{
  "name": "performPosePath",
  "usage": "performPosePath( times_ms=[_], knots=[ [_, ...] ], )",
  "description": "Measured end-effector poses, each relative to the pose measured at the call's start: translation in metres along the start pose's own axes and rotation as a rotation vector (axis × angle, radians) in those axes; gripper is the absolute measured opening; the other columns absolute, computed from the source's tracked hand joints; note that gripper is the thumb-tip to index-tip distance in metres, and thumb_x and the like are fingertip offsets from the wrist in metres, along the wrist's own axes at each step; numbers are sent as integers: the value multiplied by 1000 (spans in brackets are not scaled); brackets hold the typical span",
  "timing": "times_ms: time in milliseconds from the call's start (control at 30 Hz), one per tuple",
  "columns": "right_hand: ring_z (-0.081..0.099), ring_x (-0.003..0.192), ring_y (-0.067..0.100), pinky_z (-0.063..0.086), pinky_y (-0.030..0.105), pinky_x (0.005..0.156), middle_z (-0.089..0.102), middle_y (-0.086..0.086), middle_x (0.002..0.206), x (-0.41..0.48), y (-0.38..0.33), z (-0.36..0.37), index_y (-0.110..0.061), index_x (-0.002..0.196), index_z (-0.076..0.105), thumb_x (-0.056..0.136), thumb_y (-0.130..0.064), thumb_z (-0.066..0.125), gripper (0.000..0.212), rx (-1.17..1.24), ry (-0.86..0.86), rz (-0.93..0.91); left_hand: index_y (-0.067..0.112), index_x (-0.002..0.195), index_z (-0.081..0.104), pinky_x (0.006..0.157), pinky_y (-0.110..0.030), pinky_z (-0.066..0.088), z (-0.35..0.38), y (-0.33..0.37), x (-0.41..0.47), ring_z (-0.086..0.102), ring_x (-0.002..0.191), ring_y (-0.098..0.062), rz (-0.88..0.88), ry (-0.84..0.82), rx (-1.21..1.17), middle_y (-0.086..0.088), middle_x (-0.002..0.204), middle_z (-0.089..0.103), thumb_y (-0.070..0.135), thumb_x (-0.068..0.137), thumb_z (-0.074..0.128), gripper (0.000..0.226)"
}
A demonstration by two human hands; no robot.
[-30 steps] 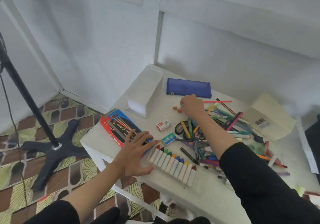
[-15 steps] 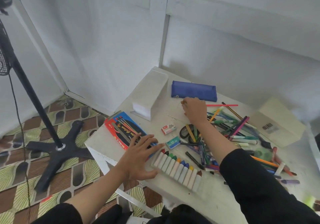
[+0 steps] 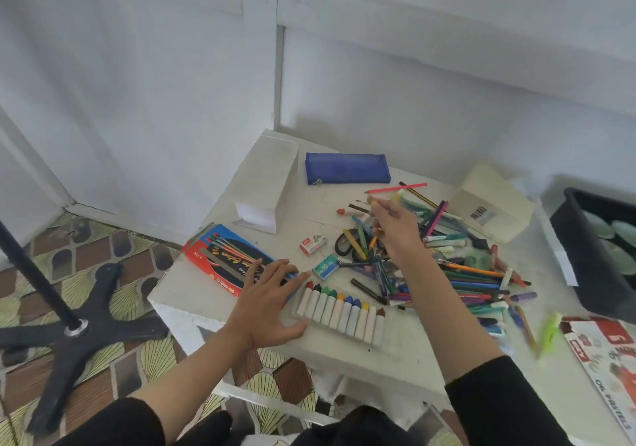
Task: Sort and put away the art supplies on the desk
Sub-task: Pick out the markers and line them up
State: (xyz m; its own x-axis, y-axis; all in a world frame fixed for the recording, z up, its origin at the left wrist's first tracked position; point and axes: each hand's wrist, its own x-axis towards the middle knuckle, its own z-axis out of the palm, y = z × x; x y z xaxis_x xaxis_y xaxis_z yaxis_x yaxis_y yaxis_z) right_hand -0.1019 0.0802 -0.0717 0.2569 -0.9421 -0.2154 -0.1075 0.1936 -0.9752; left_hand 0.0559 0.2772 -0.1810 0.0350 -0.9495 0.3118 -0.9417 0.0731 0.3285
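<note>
Both hands are working: the left hand (image 3: 272, 302) is resting flat, fingers spread, beside the crayon tray (image 3: 340, 311), while the right hand (image 3: 395, 232) is pinching a small piece (image 3: 378, 229), needing a steady lift.

Left hand (image 3: 272, 302) flat, right hand (image 3: 395, 230) curled

Blue pencil case (image 3: 347, 168), white desk (image 3: 213, 290), red-and-blue pencil box (image 3: 227, 259), black bin (image 3: 585, 256).

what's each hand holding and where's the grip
The right hand pinches a small piece between its fingertips, too blurred to name. The left hand lies flat beside the crayon tray, holding nothing.
</note>
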Motion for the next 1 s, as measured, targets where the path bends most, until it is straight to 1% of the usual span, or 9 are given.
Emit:
performPosePath(
  times_ms=[67,167,233,333,467,667,767,833,1000],
  knots=[
    [41,52,7,40,17,50,51,1,65,-21,12,-12,-9,109,66,91,-14,60,20,2,40,-22,30,134,50,112,-48,14,1,-1,0,40,129,-19,-1,-2,13,4,124,53,69,70,52,75],
    [46,54,10,41,18,49,58,7,71,-54,35,-32,-4,102,67,84,-12,68,20,46,153,1,29,134,50,112,-47,13,2,-1,1,39,127,-18,10,3,26,4,122,52,70,71,51,75],
    [49,60,14,44,20,54,60,9,72,-72,49,-44,0,96,66,82,-10,70,17,62,238,4,28,133,51,112,-47,13,2,-2,1,39,126,-17,18,16,38,4,121,52,70,71,50,75],
    [54,65,19,49,24,63,62,11,72,-97,67,-59,-4,86,67,86,-5,64,3,123,338,17,25,132,52,109,-51,18,2,-2,1,39,125,-18,25,30,53,1,121,54,69,71,48,75],
    [62,72,20,54,27,71,66,12,80,-124,87,-67,-9,86,69,86,-2,64,8,100,415,15,23,130,54,106,-58,27,0,0,2,39,122,-18,37,38,55,-1,120,54,68,70,48,75],
    [62,72,16,51,18,56,67,0,83,-147,97,-61,-16,92,67,78,-9,75,18,-149,586,-56,21,128,56,104,-59,28,-2,0,3,40,118,-17,36,32,62,-1,118,53,67,70,46,75],
    [63,69,7,47,11,65,68,-3,76,-154,99,-59,-15,86,71,77,-13,76,11,-339,592,-160,21,129,56,104,-59,27,-1,-1,4,40,118,-18,43,29,58,-1,119,53,68,70,46,75],
    [61,72,2,45,5,66,67,-2,78,-157,101,-58,-13,85,72,79,-10,74,7,-437,554,-241,21,128,56,104,-59,27,0,-1,4,41,117,-18,45,38,65,-1,118,53,68,70,46,75],
    [62,81,10,51,14,74,67,-2,91,-158,109,-56,-9,93,75,82,-4,69,13,-606,328,-328,21,128,56,103,-58,28,-1,0,3,42,116,-19,42,29,72,-1,118,53,68,70,46,75]
  ],
)
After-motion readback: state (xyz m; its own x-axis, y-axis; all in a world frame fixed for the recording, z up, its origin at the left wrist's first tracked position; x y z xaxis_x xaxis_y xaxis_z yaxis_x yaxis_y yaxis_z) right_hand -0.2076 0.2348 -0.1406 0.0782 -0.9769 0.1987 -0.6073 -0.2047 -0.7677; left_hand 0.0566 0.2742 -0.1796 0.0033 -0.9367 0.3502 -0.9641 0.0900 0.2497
